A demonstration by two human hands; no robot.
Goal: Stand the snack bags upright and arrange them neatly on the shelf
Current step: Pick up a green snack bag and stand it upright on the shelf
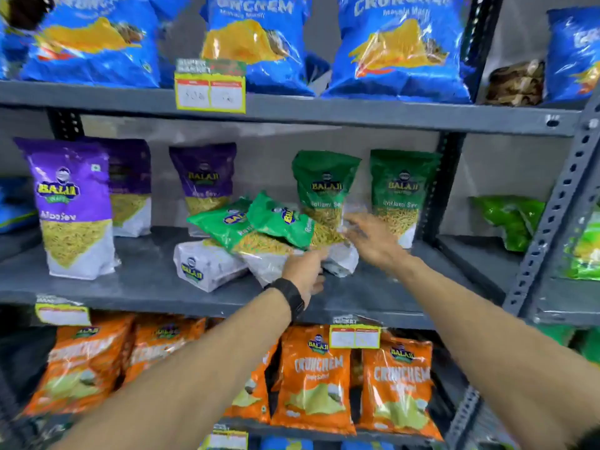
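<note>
On the middle grey shelf lies a heap of fallen snack bags: two green bags on top and a white-bottomed bag flat at the front. My left hand, with a black wristband, touches the lower edge of the heap; its grip is unclear. My right hand is spread open just right of the heap, fingers near the bottom of an upright green bag. Another green bag stands right of it. Purple bags stand upright at the left.
Blue bags fill the shelf above and orange bags the shelf below. Yellow price tags hang on the shelf edges. A perforated steel upright separates a neighbouring rack with bright green bags.
</note>
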